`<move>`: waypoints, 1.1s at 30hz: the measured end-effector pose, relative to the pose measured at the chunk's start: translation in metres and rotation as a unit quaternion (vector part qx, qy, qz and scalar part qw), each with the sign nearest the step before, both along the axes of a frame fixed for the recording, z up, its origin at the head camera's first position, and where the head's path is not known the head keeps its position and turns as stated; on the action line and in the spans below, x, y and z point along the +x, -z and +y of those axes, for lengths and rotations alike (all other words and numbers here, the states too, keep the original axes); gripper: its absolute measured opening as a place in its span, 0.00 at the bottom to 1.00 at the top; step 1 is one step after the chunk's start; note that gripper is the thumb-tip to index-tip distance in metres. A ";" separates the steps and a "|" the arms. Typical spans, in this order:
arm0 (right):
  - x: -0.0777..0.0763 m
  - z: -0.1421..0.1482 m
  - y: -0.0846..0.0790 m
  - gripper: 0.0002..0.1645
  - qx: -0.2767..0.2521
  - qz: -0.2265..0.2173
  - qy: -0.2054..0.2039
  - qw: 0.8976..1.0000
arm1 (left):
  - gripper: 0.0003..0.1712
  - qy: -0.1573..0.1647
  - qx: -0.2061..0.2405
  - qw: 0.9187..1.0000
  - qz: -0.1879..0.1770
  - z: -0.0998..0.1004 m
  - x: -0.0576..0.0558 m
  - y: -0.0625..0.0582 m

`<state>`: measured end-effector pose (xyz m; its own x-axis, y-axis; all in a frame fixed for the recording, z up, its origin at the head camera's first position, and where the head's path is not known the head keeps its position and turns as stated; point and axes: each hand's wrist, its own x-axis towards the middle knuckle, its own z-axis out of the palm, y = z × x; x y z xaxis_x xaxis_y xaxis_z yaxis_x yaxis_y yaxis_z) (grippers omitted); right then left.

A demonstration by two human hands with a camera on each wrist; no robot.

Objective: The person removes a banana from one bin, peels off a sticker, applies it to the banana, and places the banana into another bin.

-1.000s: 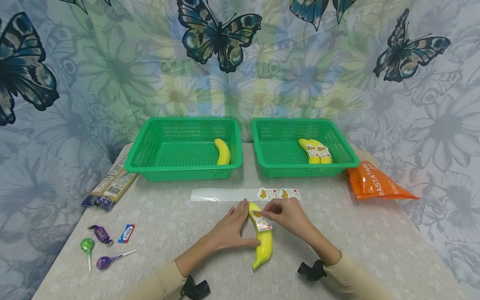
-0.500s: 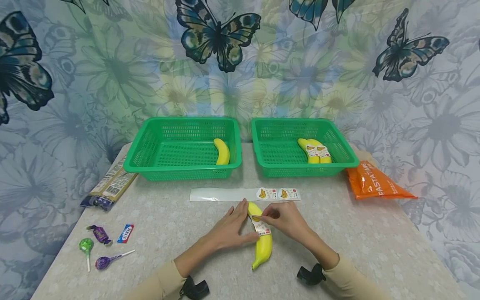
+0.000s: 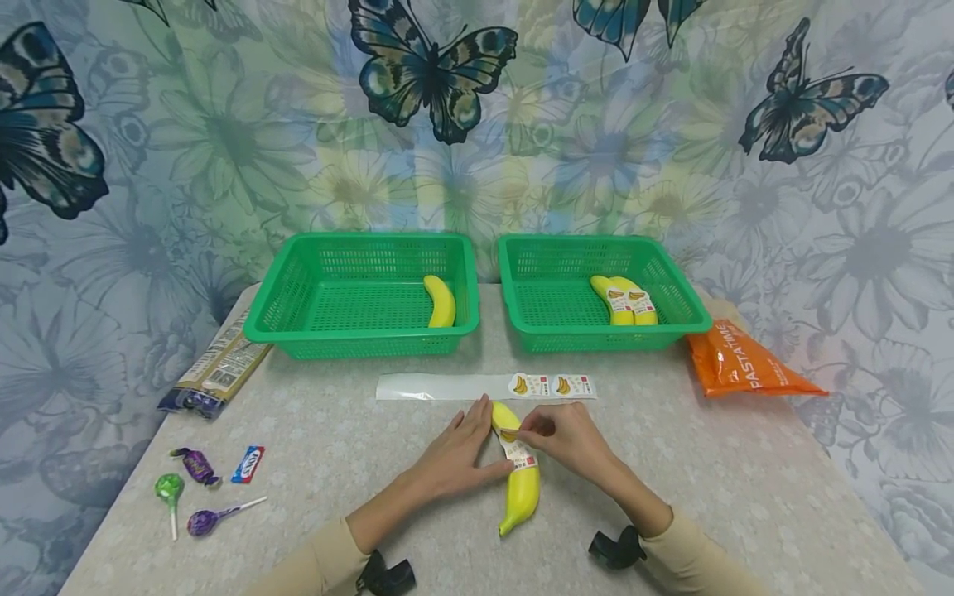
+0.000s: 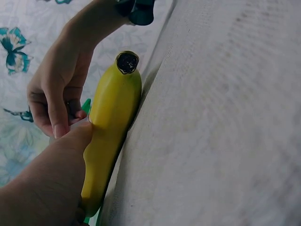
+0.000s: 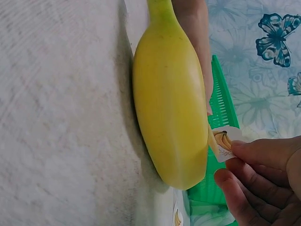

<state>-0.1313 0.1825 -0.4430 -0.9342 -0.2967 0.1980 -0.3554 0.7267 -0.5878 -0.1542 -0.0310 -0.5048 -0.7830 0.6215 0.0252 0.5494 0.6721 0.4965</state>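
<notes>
A yellow banana (image 3: 523, 497) lies lengthwise on the table, its stem end toward me. Across its upper half is a white banana-print sticker (image 3: 519, 454); the near part lies against the peel and the far end is lifted. My right hand (image 3: 568, 436) pinches that raised end between thumb and finger, and in the right wrist view the sticker (image 5: 225, 141) stands off the peel. My left hand (image 3: 456, 461) lies along the banana's left side with straight fingers by its far tip. Its thumb (image 4: 75, 139) presses at the sticker's near end.
Behind the hands lies a clear backing strip (image 3: 440, 386) with two stickers. The left green basket (image 3: 365, 343) holds one banana; the right green basket (image 3: 596, 341) holds two stickered ones. Candies and lollipops (image 3: 204, 521), a pasta pack (image 3: 216, 368) and an orange bag (image 3: 745, 364) flank them.
My right hand has come slightly nearer to me with the sticker's end. The sticker's near end sits a little lower on the banana. The left hand stays almost still.
</notes>
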 end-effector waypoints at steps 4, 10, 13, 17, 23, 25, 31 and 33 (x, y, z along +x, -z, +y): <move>-0.002 -0.001 0.000 0.05 -0.005 -0.009 0.013 1.000 | 0.61 0.000 -0.006 1.000 0.003 0.000 -0.001 0.002; -0.007 -0.005 0.001 0.09 -0.009 -0.039 0.039 0.998 | 0.60 0.001 -0.004 1.000 0.009 0.000 -0.001 0.001; -0.010 -0.005 0.002 0.10 -0.004 -0.055 0.056 0.997 | 0.59 0.003 -0.006 1.000 0.012 0.000 -0.001 0.001; -0.013 -0.005 0.005 0.09 0.001 -0.076 0.079 0.994 | 0.59 0.006 -0.011 1.000 0.011 -0.001 0.000 0.001; -0.016 -0.003 0.010 0.09 -0.022 -0.106 0.101 0.989 | 0.59 0.005 -0.013 1.000 0.006 -0.001 0.001 -0.003; -0.017 -0.003 0.011 0.10 -0.028 -0.120 0.108 0.987 | 0.59 0.004 -0.012 1.000 0.004 -0.001 0.001 -0.004; -0.022 -0.001 0.013 0.09 -0.053 -0.173 0.124 0.976 | 0.60 0.003 -0.011 1.000 0.001 0.000 0.001 -0.002; -0.023 0.000 0.014 0.09 -0.065 -0.189 0.126 0.972 | 0.60 0.003 -0.014 1.000 0.000 0.000 0.001 -0.002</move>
<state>-0.1545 0.1826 -0.4574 -0.9873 -0.0450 -0.1524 0.0828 0.6732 -0.7349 -0.1537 -0.0311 -0.5030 -0.7797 0.6261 0.0079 0.5531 0.6826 0.4776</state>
